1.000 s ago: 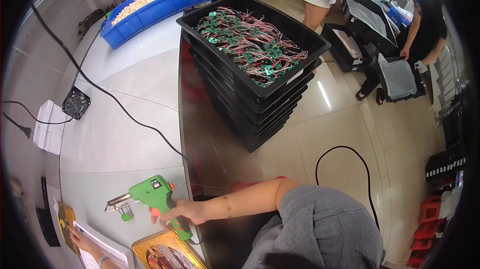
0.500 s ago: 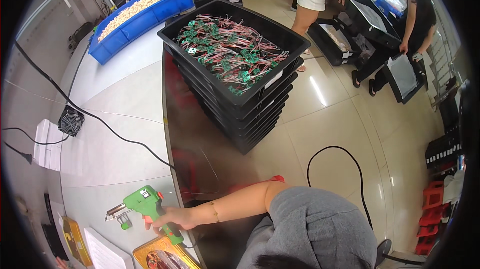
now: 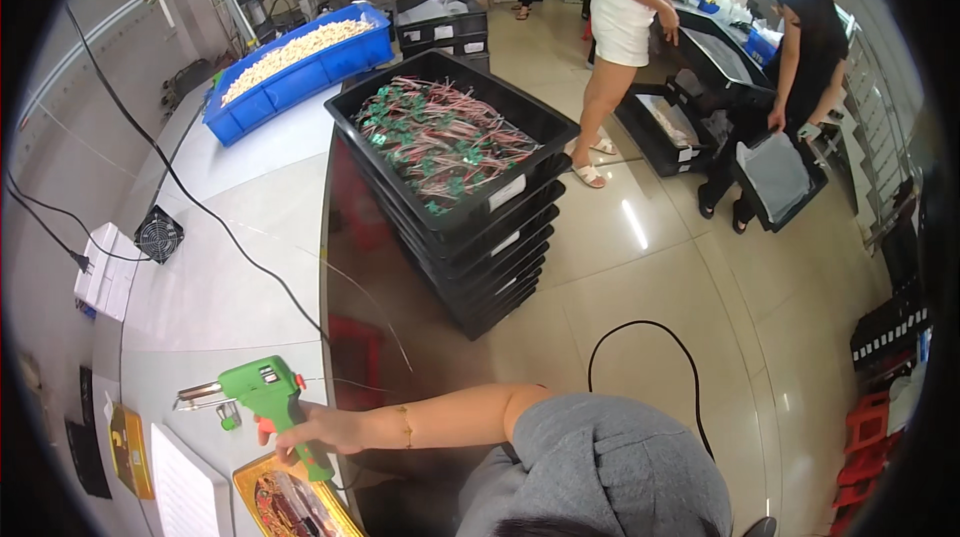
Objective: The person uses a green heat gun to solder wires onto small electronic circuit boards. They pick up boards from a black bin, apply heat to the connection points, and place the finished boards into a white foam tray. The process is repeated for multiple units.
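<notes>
At the far left, a white table (image 3: 200,267) curves along the wall, its dark front edge running down the middle of the view. A small black fan (image 3: 158,234) sits near the table's left rim beside a white box (image 3: 105,272), with a black cable (image 3: 200,207) crossing the bare tabletop. Low on the table lie a white pad (image 3: 185,487) and a gold-rimmed tin (image 3: 290,497). One hand (image 3: 320,429) grips the handle of a green glue gun (image 3: 262,397) just above the tin, nozzle pointing left; I cannot tell which hand it is. The other hand is not seen. At the table's back sits a long blue bin (image 3: 300,62) of pale pieces. Right of the edge stands a stack of black trays (image 3: 470,237) with white labels, topped with wired green parts. Open shiny floor (image 3: 650,287) follows, then two people at more black trays.
</notes>
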Demonstrator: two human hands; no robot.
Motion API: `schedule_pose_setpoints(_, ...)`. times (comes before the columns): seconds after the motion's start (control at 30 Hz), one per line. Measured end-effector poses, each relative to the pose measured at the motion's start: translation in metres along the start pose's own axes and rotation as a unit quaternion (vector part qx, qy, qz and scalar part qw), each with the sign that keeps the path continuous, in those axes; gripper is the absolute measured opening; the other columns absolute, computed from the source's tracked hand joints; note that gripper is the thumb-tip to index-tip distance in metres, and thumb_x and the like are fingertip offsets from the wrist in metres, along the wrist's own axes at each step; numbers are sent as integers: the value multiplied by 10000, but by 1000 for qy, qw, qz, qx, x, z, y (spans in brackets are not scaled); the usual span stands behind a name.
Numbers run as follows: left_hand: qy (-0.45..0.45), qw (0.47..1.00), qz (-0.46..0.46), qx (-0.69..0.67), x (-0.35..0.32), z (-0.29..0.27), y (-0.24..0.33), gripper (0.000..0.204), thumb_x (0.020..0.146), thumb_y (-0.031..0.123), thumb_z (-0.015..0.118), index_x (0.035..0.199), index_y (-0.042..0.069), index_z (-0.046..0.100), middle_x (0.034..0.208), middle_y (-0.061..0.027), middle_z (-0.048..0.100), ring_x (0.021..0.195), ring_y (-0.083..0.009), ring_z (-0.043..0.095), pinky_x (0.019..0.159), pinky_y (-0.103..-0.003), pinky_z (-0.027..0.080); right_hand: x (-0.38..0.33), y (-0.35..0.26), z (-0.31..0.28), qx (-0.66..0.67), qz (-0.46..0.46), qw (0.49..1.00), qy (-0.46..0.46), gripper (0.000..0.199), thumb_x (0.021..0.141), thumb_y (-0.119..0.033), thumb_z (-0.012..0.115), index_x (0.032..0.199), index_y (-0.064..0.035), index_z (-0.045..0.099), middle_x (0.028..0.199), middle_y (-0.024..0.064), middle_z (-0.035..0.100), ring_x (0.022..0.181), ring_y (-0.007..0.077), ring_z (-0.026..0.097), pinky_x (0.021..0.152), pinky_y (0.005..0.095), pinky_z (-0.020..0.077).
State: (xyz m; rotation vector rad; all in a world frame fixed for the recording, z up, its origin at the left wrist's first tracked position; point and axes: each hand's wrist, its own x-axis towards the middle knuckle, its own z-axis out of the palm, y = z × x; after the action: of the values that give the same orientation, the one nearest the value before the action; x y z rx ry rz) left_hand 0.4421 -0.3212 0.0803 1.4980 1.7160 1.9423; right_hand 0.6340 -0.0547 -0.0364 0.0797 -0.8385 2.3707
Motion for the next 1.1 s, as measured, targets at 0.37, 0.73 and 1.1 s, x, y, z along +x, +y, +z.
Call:
schedule_pose_setpoints(0.37,10,922,-336,-193,-79,138,-12,272,807,180,526,1039,68,439,960,-58,481,751,-114,493,581,-236,425,-51,-1,65,-210,40,977,-20,332,689,0,623,998,-25,505,904,49,546,842,125,531,719,274,448)
schedule_pose_setpoints(0.73,-18,870,-343,-354,-78,142,-40,132,899,217,372,885,96,420,655,-32,457,382,-59,323,410,-177,274,-60,16,42,-199,8,980,-25,539,650,40,631,1127,-6,385,1006,127,501,815,186,572,703,283,463)
schedule_pose_setpoints(1.1,106,828,-337,-436,-82,152,-51,142,879,199,434,896,59,447,768,-42,511,644,-103,465,581,-212,376,-60,25,44,-362,88,926,-62,450,633,25,658,1041,-2,468,923,53,530,753,107,536,676,235,432)
